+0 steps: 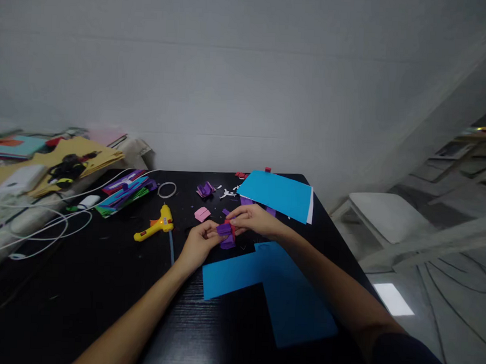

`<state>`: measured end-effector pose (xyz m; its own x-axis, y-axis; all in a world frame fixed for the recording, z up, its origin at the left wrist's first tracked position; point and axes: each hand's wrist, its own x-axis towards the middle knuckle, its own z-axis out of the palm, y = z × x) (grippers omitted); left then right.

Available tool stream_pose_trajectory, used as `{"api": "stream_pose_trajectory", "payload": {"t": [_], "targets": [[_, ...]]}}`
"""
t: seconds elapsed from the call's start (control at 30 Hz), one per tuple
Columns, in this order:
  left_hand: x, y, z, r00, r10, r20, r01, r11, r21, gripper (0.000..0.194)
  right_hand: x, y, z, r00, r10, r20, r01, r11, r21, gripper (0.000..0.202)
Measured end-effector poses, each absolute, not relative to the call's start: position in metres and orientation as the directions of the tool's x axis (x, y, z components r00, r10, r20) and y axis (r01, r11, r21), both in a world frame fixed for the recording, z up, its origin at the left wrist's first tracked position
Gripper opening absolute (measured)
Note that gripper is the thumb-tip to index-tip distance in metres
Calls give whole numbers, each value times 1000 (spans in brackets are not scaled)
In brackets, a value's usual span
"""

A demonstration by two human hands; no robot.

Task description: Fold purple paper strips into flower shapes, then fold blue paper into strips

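Observation:
In the head view, my left hand pinches the left side of a folded purple paper piece above the black table. My right hand has its fingers closed on a small red paper piece that touches the purple one. Just left of the hands lies a folded pink paper piece, and behind it a purple folded piece. A cut blue sheet lies flat beneath and in front of my right forearm.
A yellow glue gun lies left of my hands. Blue sheets sit at the back right, beside white scraps. A tape ring, coloured papers, white cables and a cluttered pile occupy the left. A white chair stands right.

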<state>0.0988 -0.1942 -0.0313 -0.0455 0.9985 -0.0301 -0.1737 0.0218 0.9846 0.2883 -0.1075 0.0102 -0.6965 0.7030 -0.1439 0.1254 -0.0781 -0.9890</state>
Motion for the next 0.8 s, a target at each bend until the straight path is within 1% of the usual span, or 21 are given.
{"api": "stream_pose_trajectory", "payload": {"t": [0.07, 0.1, 0.13, 0.17, 0.27, 0.33, 0.4, 0.47, 0.57, 0.67, 0.8], "targets": [[100, -193, -34, -53, 998, -27, -193, 16, 981, 29, 288, -86, 11, -670, 723, -169, 227, -18, -974, 19], [101, -193, -35, -52, 998, -24, -209, 13, 978, 30, 286, -70, 12, -620, 769, -155, 299, 48, -953, 18], [102, -193, -37, -45, 999, -23, -225, 12, 974, 33, 283, -52, 11, -536, 837, -113, 409, 141, -902, 17], [103, -193, -39, -36, 999, -21, -237, 12, 972, 37, 279, -31, 11, -435, 899, -42, 545, 225, -808, 18], [106, -194, -43, -4, 1000, -13, -235, 11, 972, 46, 268, 32, 7, -311, 949, 48, 669, 254, -698, 32], [107, -195, -45, 16, 1000, -12, -220, 16, 975, 43, 262, 66, 3, -283, 956, 83, 722, 269, -638, 45], [108, -196, -45, 33, 999, -19, -212, 25, 977, 37, 258, 89, -3, -301, 950, 86, 759, 293, -582, 55], [109, -197, -45, 37, 999, -22, -212, 29, 977, 31, 254, 101, -11, -353, 934, 58, 779, 328, -535, 57], [111, -197, -45, 32, 999, -11, -225, 18, 974, 27, 249, 105, -23, -427, 904, 13, 792, 381, -477, 48], [112, -196, -43, 25, 1000, -5, -243, 11, 970, 26, 245, 104, -29, -476, 880, 2, 791, 429, -436, 37], [115, -196, -39, 24, 1000, -2, -250, 8, 968, 23, 238, 98, -28, -556, 831, 0, 747, 500, -438, 30]]}}
